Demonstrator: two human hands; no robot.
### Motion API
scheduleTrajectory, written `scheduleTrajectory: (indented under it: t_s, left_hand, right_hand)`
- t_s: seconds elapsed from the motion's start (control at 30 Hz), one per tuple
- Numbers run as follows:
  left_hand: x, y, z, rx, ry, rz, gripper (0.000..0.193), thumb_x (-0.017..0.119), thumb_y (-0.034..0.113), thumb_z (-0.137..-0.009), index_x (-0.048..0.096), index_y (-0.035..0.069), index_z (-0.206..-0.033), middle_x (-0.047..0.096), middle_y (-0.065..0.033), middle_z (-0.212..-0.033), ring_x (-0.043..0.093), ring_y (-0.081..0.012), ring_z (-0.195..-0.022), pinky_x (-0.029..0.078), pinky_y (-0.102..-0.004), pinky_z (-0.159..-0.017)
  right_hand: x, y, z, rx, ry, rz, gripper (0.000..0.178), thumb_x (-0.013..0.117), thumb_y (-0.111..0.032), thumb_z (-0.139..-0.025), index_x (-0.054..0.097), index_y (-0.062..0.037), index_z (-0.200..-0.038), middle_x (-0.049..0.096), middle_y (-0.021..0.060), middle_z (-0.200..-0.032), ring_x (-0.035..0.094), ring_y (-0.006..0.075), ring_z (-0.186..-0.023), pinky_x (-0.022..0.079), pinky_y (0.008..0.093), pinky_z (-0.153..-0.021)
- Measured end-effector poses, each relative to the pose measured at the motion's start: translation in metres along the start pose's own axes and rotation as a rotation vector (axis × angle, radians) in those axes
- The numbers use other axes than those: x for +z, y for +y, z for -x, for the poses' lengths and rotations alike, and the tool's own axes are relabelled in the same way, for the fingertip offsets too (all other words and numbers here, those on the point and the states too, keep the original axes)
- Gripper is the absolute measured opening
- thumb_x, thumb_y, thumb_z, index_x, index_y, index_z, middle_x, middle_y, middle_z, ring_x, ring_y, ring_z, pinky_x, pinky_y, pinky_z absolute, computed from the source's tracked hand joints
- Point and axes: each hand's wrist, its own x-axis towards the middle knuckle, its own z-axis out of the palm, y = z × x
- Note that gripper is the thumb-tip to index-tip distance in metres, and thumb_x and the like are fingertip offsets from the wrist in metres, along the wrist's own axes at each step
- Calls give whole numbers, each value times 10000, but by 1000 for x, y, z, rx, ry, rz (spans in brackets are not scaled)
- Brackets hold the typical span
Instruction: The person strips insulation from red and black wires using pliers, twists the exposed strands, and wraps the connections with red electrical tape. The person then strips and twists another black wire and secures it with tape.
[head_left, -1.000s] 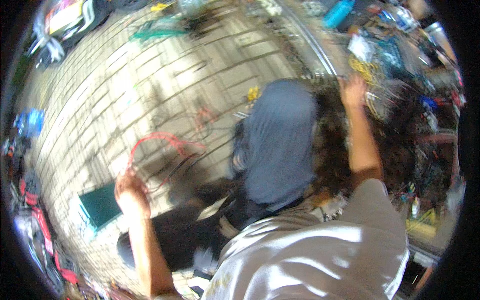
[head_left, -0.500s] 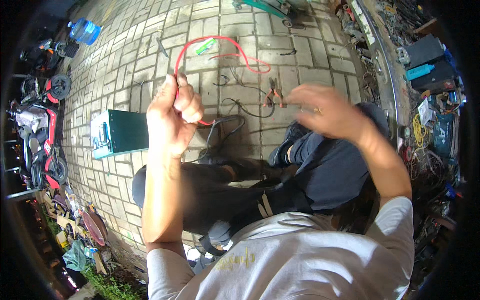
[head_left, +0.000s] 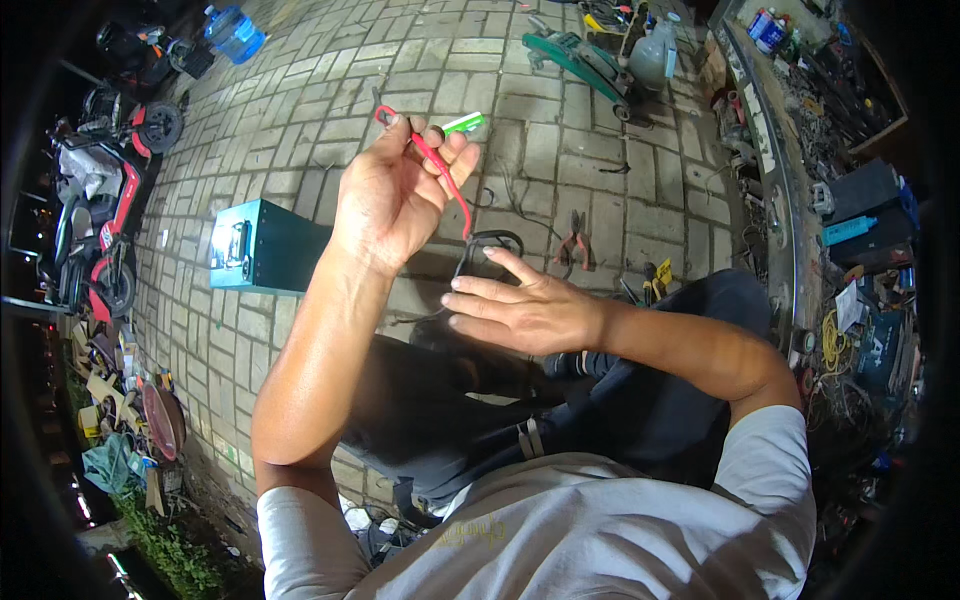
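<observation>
My left hand (head_left: 392, 200) is closed on a red wire (head_left: 452, 188), with the wire passing between thumb and fingers. Beyond the fingers, one stretch of it bends back near a dark tip. Its lower stretch runs down to a black cable (head_left: 512, 240) that loops just past my right hand (head_left: 530, 308). That hand is open, fingers extended toward the left beside the cable; whether the fingertips touch it I cannot tell. Pliers with orange-red handles (head_left: 573, 242) lie on the paving, jaws pointing away. Partly behind my left hand lies a small green-and-white object (head_left: 464, 124).
A dark green box (head_left: 290, 250) stands left of my left forearm. Farther off are a green floor jack (head_left: 572, 66), a clear jug (head_left: 652, 58) and a blue water bottle (head_left: 233, 36). Cluttered shelving lines the right side; a red scooter (head_left: 108, 235) stands far left.
The wide red loop has become a short bent stretch at my left hand, whose fingers have loosened. My right hand has come leftward and nearer, beside the black cable. The view has shifted.
</observation>
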Motion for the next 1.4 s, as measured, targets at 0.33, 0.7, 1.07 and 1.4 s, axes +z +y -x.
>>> scheduleTrajectory:
  t_s: [0.33,0.7,1.07,1.4]
  left_hand:
    - [-11,4,-17,144,43,-151,231,431,236,-1003,515,23,-972,590,-132,-973,557,-304,-1087,427,-509,-1016]
    - [-95,0,20,-1,254,-760,463,451,355,-997,530,-41,-1224,586,-133,-1191,542,-215,-1085,399,-340,-960]
    - [-94,73,39,769,224,-1127,280,438,189,-1013,573,-41,-1098,570,-83,-722,558,-162,-645,496,-275,-652]
    - [-102,107,61,738,572,-1151,297,433,162,-1014,571,-64,-1148,311,32,-607,232,-55,-544,180,-230,-496]
  right_hand:
    - [37,12,-19,-9,69,-282,138,625,-141,-780,547,-63,-698,485,35,-579,535,210,-621,457,373,-746]
    - [77,33,-97,783,671,-1187,191,480,-86,-935,531,26,-1082,602,178,-971,621,314,-827,500,381,-769]
    - [191,194,114,1794,339,-458,266,601,-221,-828,663,35,-868,669,165,-757,647,246,-734,499,369,-664]
    - [316,113,106,1449,-257,-439,264,652,-267,-859,631,-42,-995,651,174,-999,603,369,-971,476,472,-794]
